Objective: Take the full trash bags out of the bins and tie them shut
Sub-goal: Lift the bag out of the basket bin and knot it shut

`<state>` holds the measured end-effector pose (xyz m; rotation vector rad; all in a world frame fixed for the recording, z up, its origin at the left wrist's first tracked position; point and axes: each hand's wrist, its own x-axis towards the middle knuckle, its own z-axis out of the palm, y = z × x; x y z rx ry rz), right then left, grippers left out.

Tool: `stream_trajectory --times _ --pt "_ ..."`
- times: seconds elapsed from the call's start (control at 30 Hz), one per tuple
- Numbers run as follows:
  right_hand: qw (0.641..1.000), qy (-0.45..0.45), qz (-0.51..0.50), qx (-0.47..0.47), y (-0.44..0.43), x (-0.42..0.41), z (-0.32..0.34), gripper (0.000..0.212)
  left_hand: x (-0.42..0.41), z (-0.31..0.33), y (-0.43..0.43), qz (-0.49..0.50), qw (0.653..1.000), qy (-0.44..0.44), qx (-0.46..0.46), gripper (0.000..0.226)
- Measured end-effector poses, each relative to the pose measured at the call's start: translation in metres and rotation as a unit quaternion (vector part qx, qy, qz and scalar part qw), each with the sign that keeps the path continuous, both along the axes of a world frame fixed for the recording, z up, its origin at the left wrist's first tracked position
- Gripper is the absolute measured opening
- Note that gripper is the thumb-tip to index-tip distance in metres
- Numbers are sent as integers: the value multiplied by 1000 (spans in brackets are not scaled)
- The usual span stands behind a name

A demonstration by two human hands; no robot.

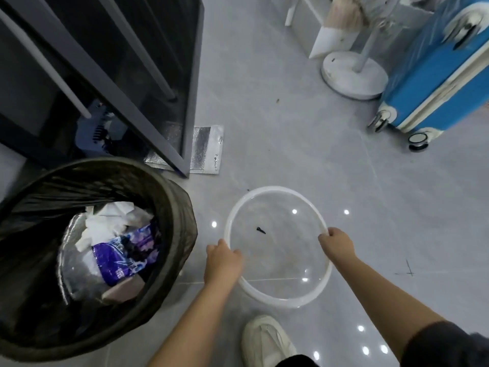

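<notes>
Grey floor below: with left grip and right grip both clasping the white ring, set it down flat, clear of the full black bag.

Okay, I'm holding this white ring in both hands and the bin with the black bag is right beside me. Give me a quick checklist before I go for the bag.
1. Ring off the bin: ok. The white ring is held over the floor, to the right of the bin.
2. Hands free: not ok. The left hand and right hand both grip the ring.
3. Bag edge reachable: ok. The black bag is folded over the bin's rim.
4. Slack for tying: ok. The trash sits below the rim.
5. Bag free of tears: cannot tell.
</notes>
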<state>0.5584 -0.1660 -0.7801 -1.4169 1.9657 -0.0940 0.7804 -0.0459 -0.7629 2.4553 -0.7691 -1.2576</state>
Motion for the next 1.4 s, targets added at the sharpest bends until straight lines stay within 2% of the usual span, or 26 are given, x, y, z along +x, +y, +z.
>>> stream_trajectory --times 0.23,0.57,0.7,0.77,0.9,0.97,1.07,1.23,1.4 --pt "999 -31 13 19 -4 5 -34 4 5 -57 -9 46 998 42 14 39" --pt "998 -55 20 26 -14 -3 -47 36 14 -76 -17 74 994 79 1 33" --pt "996 -68 6 62 -19 -12 -52 23 13 -72 -21 84 991 104 -15 21" --pt "994 -80 -2 76 -19 -16 -52 23 11 -72 -22 74 990 118 -23 24" --pt "988 -116 -11 105 -18 -24 -53 59 9 -70 -23 44 991 125 -21 43" --pt "985 -129 -15 114 -16 -21 -47 63 9 -70 -20 36 991 127 -18 39" --pt "983 -146 -21 105 -11 -14 -33 65 6 -56 -18 27 993 113 -38 28" --pt "975 -212 -10 63 -7 5 9 58 0 -7 -7 23 984 139 -108 55" --pt "958 -272 62 70 8 51 71 50 16 69 15 7 969 138 -207 45"
